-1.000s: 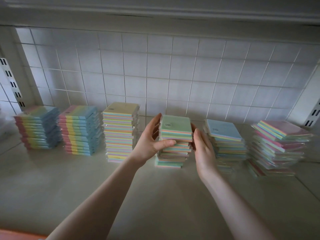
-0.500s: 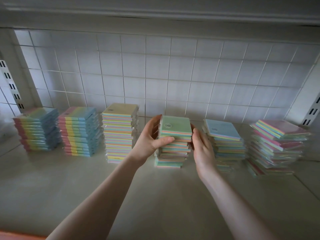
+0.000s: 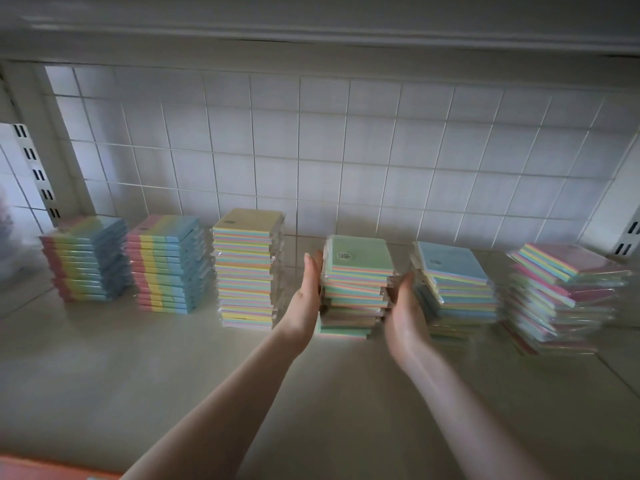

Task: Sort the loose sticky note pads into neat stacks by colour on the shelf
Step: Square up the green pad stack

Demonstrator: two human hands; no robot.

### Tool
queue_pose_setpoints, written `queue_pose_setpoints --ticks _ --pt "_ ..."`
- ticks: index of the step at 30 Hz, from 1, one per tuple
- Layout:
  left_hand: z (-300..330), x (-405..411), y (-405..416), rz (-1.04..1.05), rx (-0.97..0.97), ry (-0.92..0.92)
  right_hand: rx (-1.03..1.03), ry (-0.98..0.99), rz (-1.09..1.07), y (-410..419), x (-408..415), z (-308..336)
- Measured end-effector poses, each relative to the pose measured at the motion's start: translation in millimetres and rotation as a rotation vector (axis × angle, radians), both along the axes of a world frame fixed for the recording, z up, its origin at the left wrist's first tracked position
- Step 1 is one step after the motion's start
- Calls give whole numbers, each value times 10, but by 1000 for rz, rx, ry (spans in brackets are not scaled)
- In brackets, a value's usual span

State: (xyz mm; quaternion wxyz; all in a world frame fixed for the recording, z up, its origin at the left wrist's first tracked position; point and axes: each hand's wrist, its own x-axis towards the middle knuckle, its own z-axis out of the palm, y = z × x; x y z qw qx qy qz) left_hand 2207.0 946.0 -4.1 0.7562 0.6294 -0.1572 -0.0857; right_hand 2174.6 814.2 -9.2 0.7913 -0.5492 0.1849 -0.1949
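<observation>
A green-topped stack of sticky note pads point(image 3: 356, 285) stands mid-shelf, its lower pads skewed. My left hand point(image 3: 308, 292) lies flat against the stack's left side with straight fingers. My right hand point(image 3: 405, 310) is flat against its right side, low down. Left of it stand a yellow-topped stack point(image 3: 246, 268) and two neat striped stacks point(image 3: 169, 265) point(image 3: 86, 258). On the right are a blue-topped stack point(image 3: 453, 285) and an untidy pink-topped stack point(image 3: 561, 296).
The stacks stand on a pale shelf point(image 3: 173, 375) backed by a white wire grid point(image 3: 346, 150). Slotted uprights point(image 3: 34, 168) flank both ends. An orange edge point(image 3: 41, 469) shows at the bottom left. The upper shelf point(image 3: 311, 26) hangs overhead.
My left hand has let go of the top green pad and flattened against the stack's side. My right hand has dropped lower along the right side.
</observation>
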Motion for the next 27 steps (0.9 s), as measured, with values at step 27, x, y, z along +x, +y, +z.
queue_pose_setpoints --ticks 27 --pt "-78 -6 113 -118 178 -405 75 -85 127 -43 75 185"
